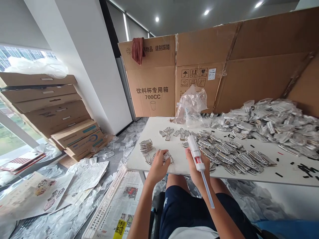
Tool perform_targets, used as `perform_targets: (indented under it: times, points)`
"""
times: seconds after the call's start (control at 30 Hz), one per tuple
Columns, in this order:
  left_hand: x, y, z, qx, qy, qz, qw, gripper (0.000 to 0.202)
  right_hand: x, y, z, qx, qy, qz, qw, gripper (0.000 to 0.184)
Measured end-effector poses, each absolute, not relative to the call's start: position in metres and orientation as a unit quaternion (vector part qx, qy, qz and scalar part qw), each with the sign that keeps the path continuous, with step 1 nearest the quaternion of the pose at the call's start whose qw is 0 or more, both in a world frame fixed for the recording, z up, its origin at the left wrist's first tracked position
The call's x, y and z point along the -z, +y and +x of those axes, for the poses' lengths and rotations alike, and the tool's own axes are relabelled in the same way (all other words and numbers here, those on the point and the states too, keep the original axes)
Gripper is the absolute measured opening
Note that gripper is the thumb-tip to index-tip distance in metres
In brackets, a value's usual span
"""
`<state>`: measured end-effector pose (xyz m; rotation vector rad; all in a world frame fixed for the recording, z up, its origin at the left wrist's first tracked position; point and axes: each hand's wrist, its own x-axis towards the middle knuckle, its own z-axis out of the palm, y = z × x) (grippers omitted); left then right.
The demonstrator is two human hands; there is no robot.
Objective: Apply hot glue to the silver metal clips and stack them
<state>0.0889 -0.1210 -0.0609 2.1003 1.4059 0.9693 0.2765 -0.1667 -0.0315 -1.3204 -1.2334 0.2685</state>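
Workstation at a white counter [156, 127], arranged by scale. The cardboard wall [154, 78] stands along the far side; in front of it, on the counter, the heap of bagged pieces [269, 119] fills the far right, and the loose metal frames [221, 151] spread in overlapping rows nearer the seated person. The right grip [196, 173] is closed around the white glue gun [195, 149], its tip pointing away over the counter and its translucent glue stick [208, 192] trailing back along the forearm; a steady wrist and a tip held clear of the frames probably serve best here, with the stick free of the arm. The left grip [159, 163] is at the near edge, fingers and thumb around a metal frame [170, 158]; whether they press on it cannot be told. Good practice, one judges, is to brace this piece flat and hold the fingertips away from the nozzle. The stacked frames [146, 146] rise just beyond and left of that grip, best left unbumped. Smallest, the black strips [306, 170] lie scattered at the right end.
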Motion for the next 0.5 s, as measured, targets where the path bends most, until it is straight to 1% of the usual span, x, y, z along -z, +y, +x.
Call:
perform_targets:
  times: [0.13,0.27,0.5]
  points:
    - [0.057,-0.122,0.087,-0.317,0.501,0.785,0.179,0.037,0.032,-0.167,0.276,-0.124,-0.538,-0.575,0.604,0.031]
    - [0.051,-0.123,0.090,-0.271,0.484,0.820,0.141,0.033,0.033,-0.167,0.276,-0.135,-0.537,-0.576,0.600,0.031]
    - [0.051,-0.123,0.092,-0.241,0.490,0.832,0.094,0.027,0.031,-0.167,0.274,-0.118,-0.550,-0.569,0.600,0.031]
